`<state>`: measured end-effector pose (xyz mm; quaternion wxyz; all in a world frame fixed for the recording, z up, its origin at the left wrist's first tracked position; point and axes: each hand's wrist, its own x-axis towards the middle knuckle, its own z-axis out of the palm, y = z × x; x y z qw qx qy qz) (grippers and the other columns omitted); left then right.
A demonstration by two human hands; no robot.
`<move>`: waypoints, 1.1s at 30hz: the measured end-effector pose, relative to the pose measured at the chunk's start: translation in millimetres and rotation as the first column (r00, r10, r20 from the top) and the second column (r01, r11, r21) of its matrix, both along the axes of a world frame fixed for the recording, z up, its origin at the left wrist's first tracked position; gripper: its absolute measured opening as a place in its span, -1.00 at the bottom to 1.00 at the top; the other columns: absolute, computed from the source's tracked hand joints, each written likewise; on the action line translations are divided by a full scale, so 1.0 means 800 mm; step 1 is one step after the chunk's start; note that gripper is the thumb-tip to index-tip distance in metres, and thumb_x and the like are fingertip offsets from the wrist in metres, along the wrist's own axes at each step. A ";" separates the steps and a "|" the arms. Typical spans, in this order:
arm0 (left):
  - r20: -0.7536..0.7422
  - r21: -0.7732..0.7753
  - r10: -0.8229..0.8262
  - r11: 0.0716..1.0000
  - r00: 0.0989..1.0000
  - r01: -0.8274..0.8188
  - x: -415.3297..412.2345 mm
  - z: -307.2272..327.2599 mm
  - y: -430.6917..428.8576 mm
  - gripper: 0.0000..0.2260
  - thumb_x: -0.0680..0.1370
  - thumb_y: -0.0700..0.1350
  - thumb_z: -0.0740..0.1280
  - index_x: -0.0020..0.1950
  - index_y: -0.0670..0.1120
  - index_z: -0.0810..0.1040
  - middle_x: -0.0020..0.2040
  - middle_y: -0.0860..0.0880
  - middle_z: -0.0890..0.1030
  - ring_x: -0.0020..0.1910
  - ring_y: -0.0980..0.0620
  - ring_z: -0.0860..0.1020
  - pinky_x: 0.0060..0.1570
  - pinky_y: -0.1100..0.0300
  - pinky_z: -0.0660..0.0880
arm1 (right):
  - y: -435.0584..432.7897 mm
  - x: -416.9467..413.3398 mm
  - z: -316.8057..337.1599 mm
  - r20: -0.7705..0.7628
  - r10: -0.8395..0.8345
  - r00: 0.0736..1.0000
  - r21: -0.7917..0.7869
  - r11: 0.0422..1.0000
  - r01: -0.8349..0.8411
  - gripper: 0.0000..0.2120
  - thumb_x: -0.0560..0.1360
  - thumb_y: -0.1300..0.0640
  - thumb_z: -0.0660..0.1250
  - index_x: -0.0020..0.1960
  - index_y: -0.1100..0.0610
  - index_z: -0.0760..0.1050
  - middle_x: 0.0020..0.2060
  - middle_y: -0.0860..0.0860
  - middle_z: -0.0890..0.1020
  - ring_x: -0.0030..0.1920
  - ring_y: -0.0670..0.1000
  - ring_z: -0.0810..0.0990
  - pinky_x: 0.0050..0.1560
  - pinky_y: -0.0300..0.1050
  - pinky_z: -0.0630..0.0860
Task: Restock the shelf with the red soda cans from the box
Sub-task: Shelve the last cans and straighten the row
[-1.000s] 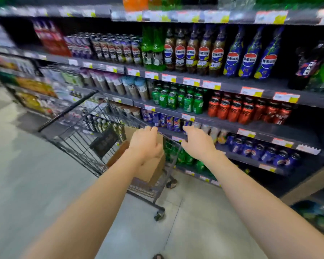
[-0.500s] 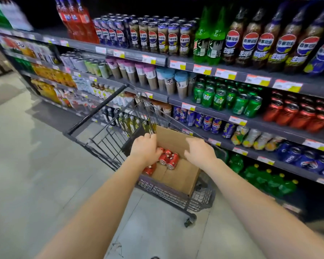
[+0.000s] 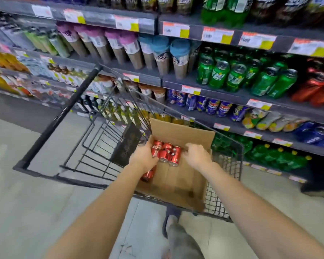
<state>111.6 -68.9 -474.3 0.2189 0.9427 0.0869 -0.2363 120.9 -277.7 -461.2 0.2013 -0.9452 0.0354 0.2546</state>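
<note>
Head view: left hand (image 3: 144, 158) now wrapping red soda cans (image 3: 166, 153); right hand (image 3: 196, 156) nearing at 3 o'clock, grip unclear; pickup starting.

Store aisle. Pale glossy floor (image 3: 26, 212) with tile seams. Dark grey shelves (image 3: 223, 97) ran along the right, packed with bottles and cans, with white-yellow price tags (image 3: 190, 90) on the edges. Black wire cart (image 3: 60, 116) stood alongside.
</note>
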 end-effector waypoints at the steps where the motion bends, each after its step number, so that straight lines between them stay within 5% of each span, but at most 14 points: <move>1: -0.015 0.003 0.003 1.000 1.000 -0.003 0.017 -0.022 0.004 -0.42 0.46 0.15 0.32 0.47 0.07 0.39 0.18 -0.11 0.65 0.14 -0.21 0.63 0.09 -0.09 0.61 | 0.003 0.016 -0.018 -0.022 -0.025 0.999 0.023 0.999 0.026 -0.67 0.60 0.00 0.28 0.30 0.10 0.56 0.20 0.15 0.65 0.22 0.21 0.61 0.18 0.03 0.55; 6: -0.072 -0.043 -0.049 0.998 0.996 0.046 0.086 -0.092 -0.004 -0.37 0.53 0.07 0.35 0.59 0.05 0.26 0.38 -0.12 0.55 0.19 -0.21 0.61 0.09 0.00 0.54 | 0.012 0.083 -0.105 -0.151 -0.114 0.982 0.043 0.992 0.122 -0.73 0.56 0.01 0.29 0.18 0.09 0.59 0.09 0.16 0.70 0.13 0.21 0.66 0.11 0.03 0.60; 10: -0.155 -0.067 0.013 0.997 0.988 -0.024 0.119 -0.159 -0.011 -0.52 0.53 0.09 0.36 0.41 -0.04 0.44 0.20 -0.16 0.64 0.21 -0.24 0.60 0.16 -0.07 0.56 | 0.018 0.120 -0.173 -0.218 -0.177 0.960 0.021 0.982 0.186 -0.73 0.54 0.01 0.36 0.20 0.08 0.57 0.05 0.11 0.70 0.09 0.17 0.67 -0.01 -0.07 0.59; 14: -0.267 -0.151 0.108 0.977 0.958 -0.152 0.150 -0.241 -0.018 -0.56 0.55 -0.01 0.43 0.42 -0.06 0.52 0.31 -0.10 0.61 0.30 -0.13 0.57 0.23 0.20 0.44 | 0.029 0.140 -0.251 -0.284 -0.296 0.912 0.044 0.946 0.320 -0.63 0.54 -0.03 0.42 0.25 0.16 0.55 0.15 0.16 0.67 0.18 0.19 0.63 0.09 -0.05 0.54; 18: -0.288 -0.169 0.073 0.978 0.955 -0.126 0.172 -0.320 -0.024 -0.52 0.54 -0.05 0.45 0.43 -0.13 0.49 0.30 -0.15 0.60 0.31 -0.15 0.57 0.27 0.13 0.47 | 0.037 0.150 -0.321 -0.413 -0.469 0.780 0.102 0.828 0.552 -0.54 0.58 0.02 0.42 0.38 0.21 0.47 0.29 0.15 0.58 0.32 0.15 0.54 0.11 -0.17 0.38; 21: -0.299 -0.170 0.049 0.980 0.953 -0.104 0.181 -0.363 -0.029 -0.53 0.50 -0.07 0.46 0.38 -0.15 0.50 0.20 -0.16 0.66 0.22 -0.16 0.62 0.07 0.15 0.48 | 0.043 0.162 -0.368 -0.398 -0.575 0.715 0.128 0.737 0.664 -0.52 0.47 -0.06 0.52 0.27 0.18 0.55 0.15 0.12 0.65 0.21 0.14 0.63 0.09 -0.11 0.51; 28: -0.309 -0.150 0.066 0.982 0.949 -0.117 0.195 -0.402 -0.049 -0.48 0.46 -0.08 0.50 0.34 -0.22 0.44 0.25 -0.23 0.61 0.25 -0.22 0.59 0.18 0.02 0.52 | 0.046 0.165 -0.425 -0.395 -0.635 0.664 0.113 0.684 0.721 -0.57 0.35 -0.06 0.61 0.10 0.17 0.67 0.02 0.12 0.70 0.06 0.09 0.68 0.05 -0.01 0.59; 33: -0.324 -0.150 0.122 0.972 0.938 -0.179 0.198 -0.420 -0.056 -0.30 0.39 0.15 0.59 0.35 -0.19 0.43 0.28 -0.17 0.60 0.26 -0.18 0.58 0.19 0.01 0.52 | 0.033 0.152 -0.442 -0.367 -0.673 0.643 0.105 0.656 0.747 -0.59 0.31 -0.07 0.63 0.04 0.11 0.64 -0.05 -0.01 0.66 -0.04 0.00 0.64 -0.14 -0.16 0.44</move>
